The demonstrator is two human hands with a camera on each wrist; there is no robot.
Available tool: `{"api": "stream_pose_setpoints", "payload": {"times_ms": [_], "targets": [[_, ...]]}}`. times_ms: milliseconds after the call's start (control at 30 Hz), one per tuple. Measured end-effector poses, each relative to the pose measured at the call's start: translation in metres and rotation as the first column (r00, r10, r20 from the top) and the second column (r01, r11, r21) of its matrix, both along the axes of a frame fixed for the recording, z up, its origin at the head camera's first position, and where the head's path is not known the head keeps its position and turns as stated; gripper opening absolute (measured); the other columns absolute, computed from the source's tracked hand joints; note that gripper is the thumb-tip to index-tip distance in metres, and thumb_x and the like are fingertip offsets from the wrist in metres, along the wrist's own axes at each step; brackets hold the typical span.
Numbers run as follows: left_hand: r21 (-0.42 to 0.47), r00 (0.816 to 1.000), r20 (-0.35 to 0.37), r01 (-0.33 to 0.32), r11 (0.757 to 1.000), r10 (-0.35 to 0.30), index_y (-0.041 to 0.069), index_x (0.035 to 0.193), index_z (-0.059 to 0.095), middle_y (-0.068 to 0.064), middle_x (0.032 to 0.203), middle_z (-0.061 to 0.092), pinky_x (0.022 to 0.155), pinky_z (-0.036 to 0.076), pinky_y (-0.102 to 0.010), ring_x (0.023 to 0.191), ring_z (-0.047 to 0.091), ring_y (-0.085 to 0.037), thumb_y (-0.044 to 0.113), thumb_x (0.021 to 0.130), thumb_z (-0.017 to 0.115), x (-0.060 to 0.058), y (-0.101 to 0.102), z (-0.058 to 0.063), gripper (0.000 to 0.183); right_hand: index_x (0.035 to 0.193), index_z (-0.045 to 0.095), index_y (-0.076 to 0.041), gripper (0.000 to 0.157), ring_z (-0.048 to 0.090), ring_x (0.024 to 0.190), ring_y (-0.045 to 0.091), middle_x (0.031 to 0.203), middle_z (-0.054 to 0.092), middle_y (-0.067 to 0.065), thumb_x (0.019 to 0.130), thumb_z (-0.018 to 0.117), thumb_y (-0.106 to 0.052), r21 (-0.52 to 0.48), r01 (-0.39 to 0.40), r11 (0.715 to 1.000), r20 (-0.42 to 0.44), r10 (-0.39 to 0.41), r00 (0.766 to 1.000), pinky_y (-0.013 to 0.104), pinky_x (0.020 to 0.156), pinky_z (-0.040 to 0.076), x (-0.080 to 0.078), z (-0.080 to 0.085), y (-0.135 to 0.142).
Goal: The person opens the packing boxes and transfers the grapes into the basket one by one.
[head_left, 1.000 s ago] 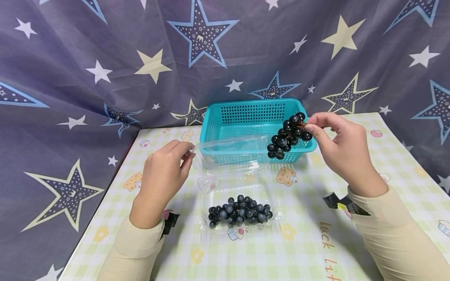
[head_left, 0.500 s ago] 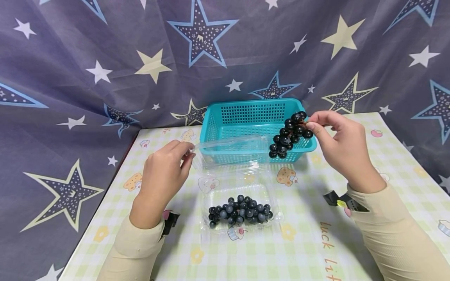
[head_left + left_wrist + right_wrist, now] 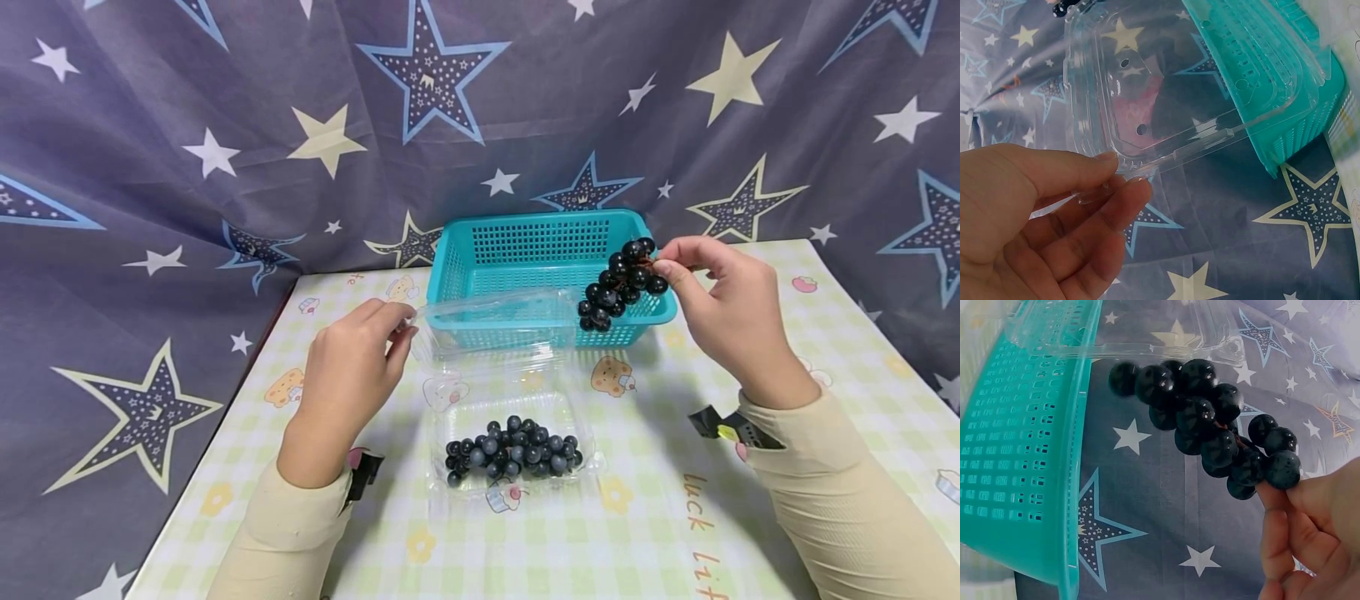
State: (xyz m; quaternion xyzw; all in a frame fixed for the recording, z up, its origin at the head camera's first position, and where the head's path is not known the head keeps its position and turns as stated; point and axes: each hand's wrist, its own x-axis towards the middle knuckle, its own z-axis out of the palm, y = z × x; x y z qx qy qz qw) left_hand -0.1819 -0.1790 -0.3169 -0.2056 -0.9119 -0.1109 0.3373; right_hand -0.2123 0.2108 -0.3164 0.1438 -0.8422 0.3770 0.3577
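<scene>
Between thumb and fingers, my right hand (image 3: 723,312) pinches the stem end of a bunch of dark grapes (image 3: 618,283). The bunch hangs tilted over the front right part of a teal basket (image 3: 540,223). My left hand (image 3: 348,375) pinches the left corner of the raised lid of a clear plastic clamshell box (image 3: 495,321); the left wrist view shows that lid (image 3: 1175,150) gripped at its corner. A second grape bunch (image 3: 513,450), with a duller bloom on several grapes, lies in the box's bottom half. In the right wrist view the held grapes (image 3: 1204,425) hang beside the basket (image 3: 1029,456).
The table has a green-checked cloth (image 3: 615,533) with cartoon prints. A dark blue curtain (image 3: 262,83) with stars hangs close behind the basket and along the sides. The lid stands up between the basket and the box's bottom half.
The right hand has shifted the held bunch slightly to the right, and its lower end has swung up a little. The left hand, lid and second bunch stay put.
</scene>
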Motion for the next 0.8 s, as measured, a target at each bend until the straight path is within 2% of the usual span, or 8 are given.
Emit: {"api": "stream_pose_setpoints", "payload": {"times_ms": [333, 567, 800], "targets": [[-0.002, 1.000, 0.022, -0.011, 1.000, 0.011, 0.013, 0.099, 0.074, 0.000, 0.081, 0.067, 0.058, 0.052, -0.043, 0.065, 0.061, -0.017, 0.011, 0.091, 0.078, -0.001, 0.002, 0.004, 0.009, 0.098, 0.073, -0.011, 0.008, 0.056, 0.082, -0.012, 0.086, 0.073, 0.002, 0.098, 0.073, -0.019, 0.010, 0.011, 1.000, 0.030, -0.011, 0.999, 0.022, 0.064, 0.038, -0.007, -0.003, 0.002], [0.001, 1.000, 0.022, -0.010, 1.000, 0.010, 0.013, 0.099, 0.074, 0.000, 0.082, 0.067, 0.059, 0.052, -0.042, 0.065, 0.061, -0.017, 0.010, 0.090, 0.078, 0.000, 0.004, 0.006, 0.010, 0.097, 0.073, -0.012, 0.009, 0.055, 0.078, -0.011, 0.085, 0.073, 0.002, 0.099, 0.072, -0.021, 0.022, 0.019, 1.000, 0.038, -0.020, 0.999, 0.022, 0.058, 0.034, -0.012, -0.007, 0.005], [0.000, 1.000, 0.020, -0.011, 1.000, 0.011, 0.012, 0.099, 0.074, -0.001, 0.081, 0.067, 0.058, 0.052, -0.043, 0.064, 0.060, -0.017, 0.010, 0.090, 0.078, 0.000, 0.006, 0.007, 0.010, 0.097, 0.073, -0.011, 0.011, 0.055, 0.076, -0.010, 0.084, 0.073, 0.002, 0.100, 0.070, -0.022, 0.005, 0.031, 0.999, 0.053, -0.032, 0.998, 0.022, 0.059, 0.034, -0.018, -0.010, 0.006]]}}
